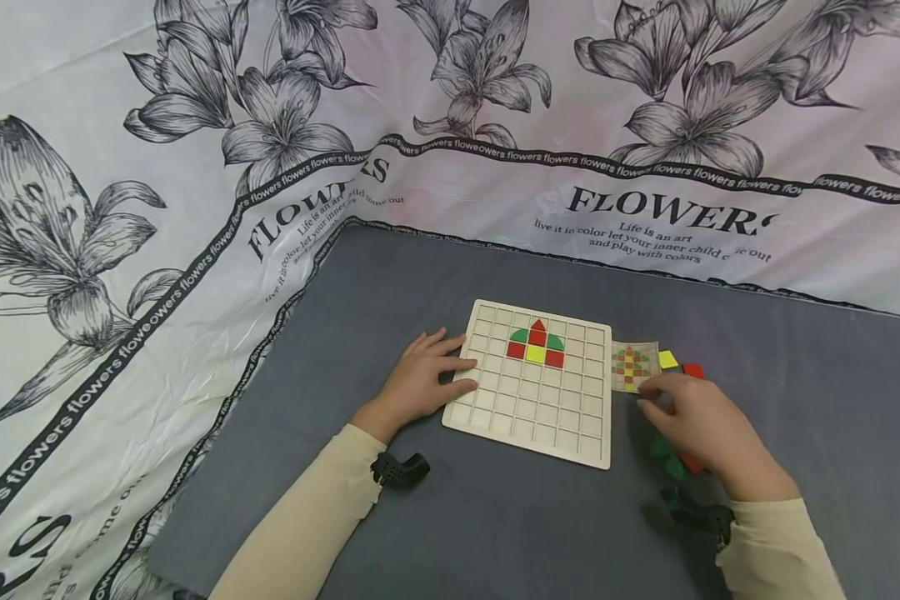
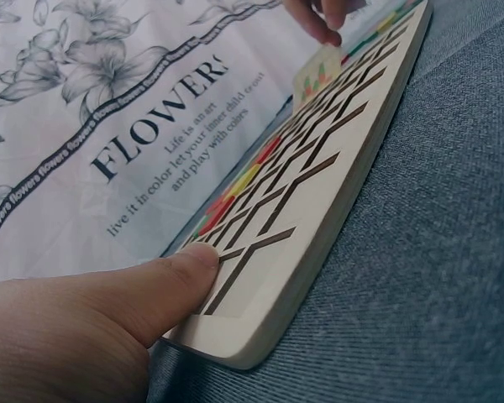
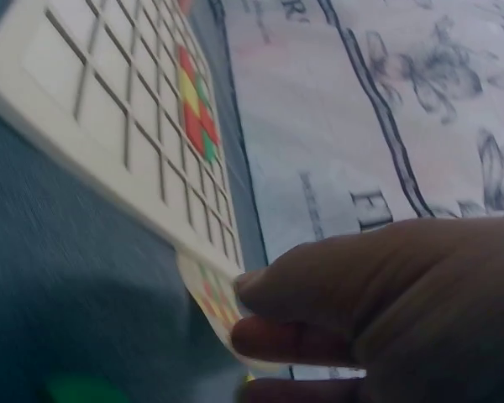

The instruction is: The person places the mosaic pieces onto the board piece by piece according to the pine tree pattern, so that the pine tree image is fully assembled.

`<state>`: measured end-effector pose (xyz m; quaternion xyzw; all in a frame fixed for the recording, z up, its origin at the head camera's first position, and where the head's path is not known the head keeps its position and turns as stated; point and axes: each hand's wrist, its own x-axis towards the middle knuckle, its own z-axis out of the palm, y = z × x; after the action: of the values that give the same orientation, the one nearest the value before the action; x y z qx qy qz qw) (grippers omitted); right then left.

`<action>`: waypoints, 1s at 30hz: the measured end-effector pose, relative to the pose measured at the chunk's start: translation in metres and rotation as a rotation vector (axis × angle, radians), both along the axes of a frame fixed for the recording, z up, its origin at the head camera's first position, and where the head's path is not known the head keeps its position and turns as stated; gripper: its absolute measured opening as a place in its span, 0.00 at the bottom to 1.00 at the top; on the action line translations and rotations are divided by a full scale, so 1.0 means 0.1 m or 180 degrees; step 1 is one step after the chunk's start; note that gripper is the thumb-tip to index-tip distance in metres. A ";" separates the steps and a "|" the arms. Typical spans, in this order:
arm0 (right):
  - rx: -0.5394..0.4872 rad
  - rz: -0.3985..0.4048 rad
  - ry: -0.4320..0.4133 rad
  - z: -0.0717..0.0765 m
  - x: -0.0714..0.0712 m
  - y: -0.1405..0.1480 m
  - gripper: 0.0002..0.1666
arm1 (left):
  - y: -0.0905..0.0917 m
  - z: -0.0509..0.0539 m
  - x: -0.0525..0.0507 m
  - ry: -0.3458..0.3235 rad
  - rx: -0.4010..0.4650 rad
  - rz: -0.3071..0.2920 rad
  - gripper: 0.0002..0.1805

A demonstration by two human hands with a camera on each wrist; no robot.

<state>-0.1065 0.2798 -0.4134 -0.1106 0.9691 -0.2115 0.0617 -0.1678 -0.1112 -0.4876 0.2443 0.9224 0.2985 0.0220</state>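
Square wooden grid board: four red blocks, one yellow square, two green quarter-rounds.
Left hand: fingers straight, on left edge.
Right hand: at printed card; grasp, cannot tell.

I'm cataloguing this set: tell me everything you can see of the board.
The board is pale, looks wooden, and is roughly square, with rounded corners and a grid of shallow cells. Seven flat pieces sit in it, towards its far edge: four red, two green, one yellow, a red triangle farthest. Most cells are bare. It lies on the grey table, slightly turned. The left hand rests on its left edge; a card lies at its right edge.
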 end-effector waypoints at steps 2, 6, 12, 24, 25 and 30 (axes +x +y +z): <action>0.0050 -0.0052 -0.0089 0.02 0.02 0.10 0.14 | 0.01 -0.01 0.01 -0.0020 -0.0015 -0.0035 0.25; 0.0191 -0.0090 -0.0257 0.05 0.04 0.24 0.15 | 0.02 -0.01 0.01 0.0012 0.0005 -0.0036 0.25; 0.0137 0.0157 -0.0556 0.01 0.09 0.27 0.18 | 0.00 0.02 0.00 0.0045 0.0030 -0.0012 0.25; 0.0004 0.0268 -0.0491 -0.12 0.10 0.20 0.11 | -0.02 0.03 0.02 -0.0017 0.0014 -0.0019 0.24; -0.0014 0.0286 -0.0502 -0.13 0.10 0.20 0.11 | -0.02 0.02 0.02 -0.0022 0.0008 -0.0017 0.25; -0.0082 0.0362 -0.0642 -0.13 0.12 0.20 0.15 | -0.02 0.02 0.02 -0.0028 -0.0032 -0.0003 0.25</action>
<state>-0.0945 0.2999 -0.4260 -0.1443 0.9474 -0.2301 0.1694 -0.1659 -0.1137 -0.4855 0.2432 0.9236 0.2949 0.0274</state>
